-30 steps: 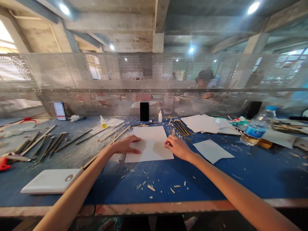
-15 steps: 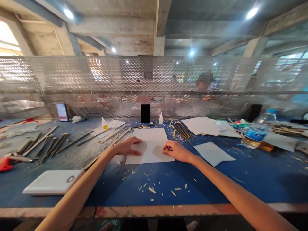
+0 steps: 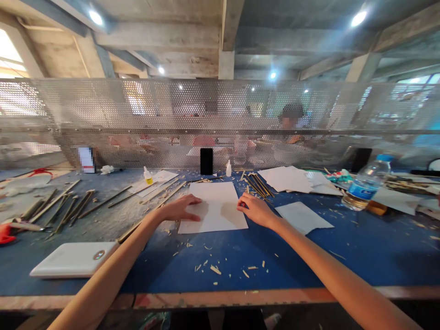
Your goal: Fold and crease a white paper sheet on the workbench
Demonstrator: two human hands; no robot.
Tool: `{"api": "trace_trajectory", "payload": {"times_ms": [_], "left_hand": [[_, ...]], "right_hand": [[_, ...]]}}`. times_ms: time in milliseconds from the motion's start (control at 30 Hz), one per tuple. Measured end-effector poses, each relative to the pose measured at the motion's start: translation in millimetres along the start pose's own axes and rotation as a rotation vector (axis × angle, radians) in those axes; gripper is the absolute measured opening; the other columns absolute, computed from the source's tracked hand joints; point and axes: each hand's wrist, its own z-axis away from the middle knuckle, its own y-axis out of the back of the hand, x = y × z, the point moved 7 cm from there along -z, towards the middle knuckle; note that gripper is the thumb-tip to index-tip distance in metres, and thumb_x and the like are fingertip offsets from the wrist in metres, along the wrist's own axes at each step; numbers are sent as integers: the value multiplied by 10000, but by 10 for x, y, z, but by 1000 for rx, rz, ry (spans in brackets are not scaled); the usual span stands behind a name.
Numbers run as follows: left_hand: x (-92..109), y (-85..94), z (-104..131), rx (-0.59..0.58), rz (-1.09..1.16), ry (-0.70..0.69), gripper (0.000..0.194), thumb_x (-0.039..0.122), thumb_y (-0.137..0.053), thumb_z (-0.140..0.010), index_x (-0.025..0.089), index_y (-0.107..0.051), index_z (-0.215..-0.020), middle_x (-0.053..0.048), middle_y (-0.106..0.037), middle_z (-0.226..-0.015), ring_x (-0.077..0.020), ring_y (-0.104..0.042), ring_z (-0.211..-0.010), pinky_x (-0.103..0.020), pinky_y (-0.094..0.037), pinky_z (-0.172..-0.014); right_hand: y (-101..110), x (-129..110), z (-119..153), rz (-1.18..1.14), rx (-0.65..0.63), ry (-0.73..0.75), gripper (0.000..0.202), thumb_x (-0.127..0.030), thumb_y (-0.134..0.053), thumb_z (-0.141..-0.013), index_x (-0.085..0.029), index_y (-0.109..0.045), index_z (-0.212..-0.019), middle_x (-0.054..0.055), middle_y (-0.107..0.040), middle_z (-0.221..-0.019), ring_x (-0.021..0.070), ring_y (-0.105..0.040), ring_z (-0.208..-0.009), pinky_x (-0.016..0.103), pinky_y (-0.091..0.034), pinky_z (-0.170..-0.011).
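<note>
A flat, white rectangular paper sheet (image 3: 216, 215) lies on the blue tabletop (image 3: 165, 275), under attention from both hands. The left hand (image 3: 180, 208) is at its left side, fingers spread and grasping nothing. The right hand (image 3: 256, 210) is at its right edge, fingers curled; whether they pinch anything, I cannot tell. The step looks like positioning or steadying the sheet; any further adjustment would call for light, even contact. Beyond the sheet stands a small white plastic nozzle bottle (image 3: 228, 169); nearer than it lie pale wood shavings (image 3: 215, 269).
</note>
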Motion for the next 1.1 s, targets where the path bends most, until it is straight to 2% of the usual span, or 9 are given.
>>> {"api": "trace_trajectory", "payload": {"times_ms": [67, 200, 367, 567, 767, 867, 1000, 1100], "left_hand": [[-12, -2, 0, 6, 5, 3, 758, 667, -661, -751, 249, -482, -1357, -88, -521, -1355, -317, -479, -1230, -407, -365, -1034], [-18, -9, 4, -5, 31, 1, 750, 660, -659, -757, 253, -477, -1360, -90, -526, -1344, -306, -492, -1218, -399, -375, -1026], [-8, 2, 13, -12, 21, 14, 765, 661, -665, -755, 246, -469, -1367, -101, -509, -1368, -316, -480, -1233, -408, -360, -1040], [-32, -15, 4, -12, 48, 0, 775, 654, -679, -748, 253, -462, -1375, -92, -517, -1362, -317, -483, -1226, -415, -369, -1032], [-62, -18, -1, -3, 33, 11, 764, 664, -674, -749, 256, -472, -1362, -93, -517, -1352, -307, -496, -1212, -399, -374, -1031], [-43, -8, 3, -2, 32, 13, 763, 663, -670, -753, 235, -477, -1354, -99, -517, -1347, -299, -492, -1218, -381, -372, -1033], [-8, 5, -4, 5, 7, -8, 744, 656, -671, -757, 234, -487, -1341, -96, -521, -1341, -296, -487, -1223, -382, -359, -1045], [-5, 5, -11, 8, -2, -13, 738, 657, -661, -764, 230, -490, -1341, -97, -522, -1336, -297, -479, -1227, -382, -355, -1049]], "right_hand": [[-4, -5, -3, 10, -4, 3, 101, -263, -617, -891, -185, -669, -854, 41, -628, -921, 152, -591, -795, 257, -411, -718], [-85, -30, -9, -104, -112, 91, 95, -275, -636, -875, -190, -672, -851, 22, -640, -892, 147, -600, -796, 249, -420, -727], [5, 73, -15, -25, 20, -11, 121, -272, -605, -894, -175, -667, -858, 43, -622, -917, 158, -589, -803, 268, -415, -727], [-69, -119, 21, -245, -216, 104, 110, -278, -647, -848, -174, -684, -860, 30, -657, -847, 151, -595, -743, 246, -427, -669], [-11, -52, 4, -235, -210, 90, 139, -301, -651, -839, -169, -693, -829, 41, -659, -846, 161, -587, -757, 253, -424, -675], [-91, -138, 32, -293, -258, 89, 146, -313, -662, -829, -169, -689, -836, 27, -656, -812, 151, -581, -718, 244, -419, -645], [-176, -331, 55, -356, -236, 131, 157, -327, -652, -843, -173, -687, -848, 19, -653, -817, 146, -579, -726, 239, -418, -654], [-167, -365, 55, -349, -247, 146, 163, -332, -655, -846, -173, -692, -849, 21, -657, -824, 149, -582, -738, 239, -415, -660]]}}
